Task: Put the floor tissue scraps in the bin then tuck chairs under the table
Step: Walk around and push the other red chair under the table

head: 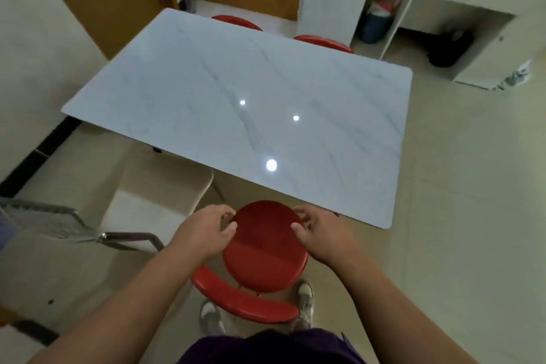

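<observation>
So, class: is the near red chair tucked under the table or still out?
Out. Most of the red chair seat shows clear of the table edge, with both hands at its sides.

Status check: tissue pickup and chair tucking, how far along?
Done: no scraps on the visible floor; two far red chairs sit tucked. In hand: left hand and right hand at the near red chair, seat mostly outside the table. Left: push it under.
</observation>
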